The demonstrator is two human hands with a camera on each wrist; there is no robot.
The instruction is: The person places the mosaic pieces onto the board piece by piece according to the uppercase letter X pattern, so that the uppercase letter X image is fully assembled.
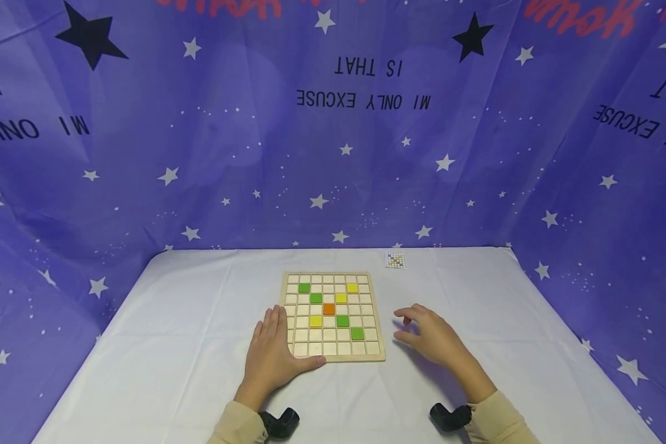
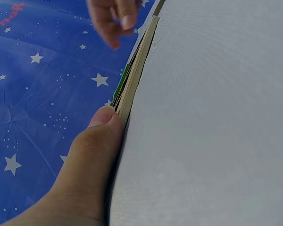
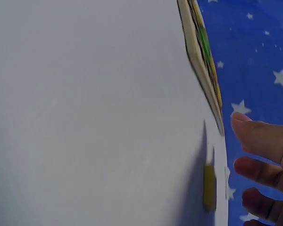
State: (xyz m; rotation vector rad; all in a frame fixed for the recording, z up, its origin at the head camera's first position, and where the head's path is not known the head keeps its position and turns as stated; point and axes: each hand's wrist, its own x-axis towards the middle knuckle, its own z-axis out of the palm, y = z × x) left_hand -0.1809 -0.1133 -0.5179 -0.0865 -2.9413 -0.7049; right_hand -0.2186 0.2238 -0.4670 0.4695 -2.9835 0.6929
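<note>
The wooden grid board (image 1: 333, 316) lies flat at the centre of the desk (image 1: 172, 345). It appears rigid and light; grip its edges. The left hand (image 1: 272, 357) rests flat, fingers straight, against its near-left corner. The right hand (image 1: 430, 336) hovers beside it, loosely curled and empty.

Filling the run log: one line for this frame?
left hand: flat on board edge | right hand: open, beside board | yellow tile: on table, near right hand

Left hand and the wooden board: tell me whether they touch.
Touching. In the head view the left hand lies flat along the wooden board's left edge, thumb against its near edge. The left wrist view shows the thumb pressed against the board's side.
</note>
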